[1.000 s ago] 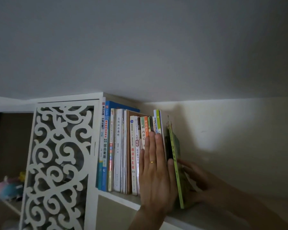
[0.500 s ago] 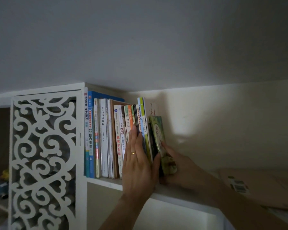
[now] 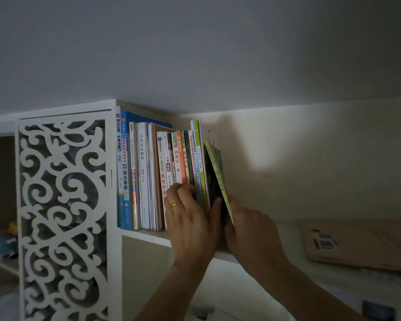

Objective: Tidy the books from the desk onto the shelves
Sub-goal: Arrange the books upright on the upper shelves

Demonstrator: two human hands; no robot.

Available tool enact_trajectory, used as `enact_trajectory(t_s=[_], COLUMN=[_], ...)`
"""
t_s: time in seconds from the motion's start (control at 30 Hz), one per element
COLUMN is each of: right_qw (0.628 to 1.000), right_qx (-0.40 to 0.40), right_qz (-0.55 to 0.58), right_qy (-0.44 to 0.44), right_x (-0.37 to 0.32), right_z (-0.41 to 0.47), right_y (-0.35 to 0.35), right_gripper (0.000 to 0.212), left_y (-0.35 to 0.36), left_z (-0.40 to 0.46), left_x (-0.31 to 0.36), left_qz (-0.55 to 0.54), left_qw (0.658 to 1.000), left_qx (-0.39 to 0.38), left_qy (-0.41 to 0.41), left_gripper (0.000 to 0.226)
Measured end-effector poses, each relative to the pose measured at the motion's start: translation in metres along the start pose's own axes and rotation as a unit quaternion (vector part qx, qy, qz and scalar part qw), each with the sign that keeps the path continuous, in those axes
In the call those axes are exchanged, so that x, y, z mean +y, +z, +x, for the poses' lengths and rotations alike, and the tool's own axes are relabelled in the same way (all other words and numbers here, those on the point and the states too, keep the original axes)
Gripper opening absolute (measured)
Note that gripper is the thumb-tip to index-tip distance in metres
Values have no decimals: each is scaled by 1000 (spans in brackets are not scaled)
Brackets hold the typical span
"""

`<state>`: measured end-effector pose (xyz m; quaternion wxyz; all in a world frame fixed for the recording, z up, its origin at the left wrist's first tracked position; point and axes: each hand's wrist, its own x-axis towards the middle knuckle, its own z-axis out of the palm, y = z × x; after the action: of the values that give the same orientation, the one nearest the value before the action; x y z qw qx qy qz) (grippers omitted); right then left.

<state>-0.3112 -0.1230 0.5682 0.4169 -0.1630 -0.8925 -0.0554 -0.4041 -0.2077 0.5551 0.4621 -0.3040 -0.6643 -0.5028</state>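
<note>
Green book (image 3: 218, 172): leaning at the right end of the row of books (image 3: 162, 172), top tilting away from its neighbours, foot hidden behind the hands; it is standing on the white shelf (image 3: 144, 235) but not yet upright.
Risk: the green book is looking ready to slide or topple rightwards, since nothing is standing beyond it to prop it; I judge this would follow if the right hand were letting go before the book is pressed flush.
Second risk: thin paperbacks in the row may be fanning out or tipping if the left hand is easing its pressure too soon.
Left hand (image 3: 190, 216): fingers (image 3: 178, 193) curling, knuckles bending, tips resting against the lower spines; thumb pressing the edge of the last tall books; it is bracing, not lifting.
Right hand (image 3: 248, 230): lying against the green book's outer cover low down; its fingers are hidden behind the book, so I cannot tell whether they are gripping or merely pushing.
Nearby: a cardboard parcel (image 3: 357, 244) is lying flat, well apart to the right.
</note>
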Motion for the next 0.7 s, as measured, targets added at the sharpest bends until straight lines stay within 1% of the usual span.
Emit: enact_trajectory(t_s=[0.03, 0.07, 0.1, 0.13, 0.17, 0.2, 0.23, 0.27, 0.3, 0.33, 0.4, 0.43, 0.47, 0.53, 0.57, 0.63, 0.7], right_qw=[998, 994, 988, 981, 978, 978, 978, 974, 968, 965, 964, 956, 938, 888, 869, 840, 816], right_qx=[55, 108, 155, 189, 194, 172, 121, 63, 20, 15, 75, 101, 104, 66, 49, 40, 2], right_qz=[-15, -19, -10, 6, 32, 77, 136, 190, 228, 248, 253, 275, 328, 442, 471, 501, 512], right_qy=[-6, -11, -23, -42, -64, -88, -102, -104, -99, -86, -39, 1, 40, 111, 143, 203, 268], right_x=[-3, -6, -9, -12, -13, -11, -6, 0, 6, 12, 21, 24, 28, 35, 40, 51, 63], right_z=[-8, -18, -29, -41, -53, -64, -75, -84, -93, -103, -121, -131, -143, -170, -187, -227, -273], right_y=[-5, -11, -16, -19, -21, -21, -22, -22, -24, -27, -37, -45, -52, -62, -65, -64, -55], right_gripper=[40, 36, 38, 42, 47, 53, 60, 63, 62, 56, 44, 42, 42, 52, 56, 58, 55], left_y=[-7, -16, -27, -37, -45, -50, -53, -57, -62, -70, -88, -98, -107, -120, -126, -133, -134], left_z=[-6, -13, -21, -30, -37, -45, -51, -56, -60, -66, -83, -94, -106, -135, -151, -184, -225], left_x=[6, 16, 28, 37, 46, 48, 46, 40, 36, 33, 33, 37, 39, 41, 42, 40, 37], left_qz=[-32, -66, -111, -165, -224, -277, -310, -320, -322, -326, -359, -383, -401, -411, -411, -403, -377], left_qw=[999, 998, 994, 984, 967, 945, 926, 917, 914, 910, 890, 872, 857, 844, 838, 827, 811], left_qx=[5, 0, -23, -61, -102, -130, -140, -139, -137, -135, -135, -144, -155, -186, -204, -240, -306], left_qy=[5, 11, 7, -19, -64, -116, -164, -192, -205, -216, -248, -269, -284, -291, -297, -309, -326], left_gripper=[44, 41, 36, 29, 23, 19, 18, 20, 23, 23, 23, 23, 24, 25, 26, 27, 27])
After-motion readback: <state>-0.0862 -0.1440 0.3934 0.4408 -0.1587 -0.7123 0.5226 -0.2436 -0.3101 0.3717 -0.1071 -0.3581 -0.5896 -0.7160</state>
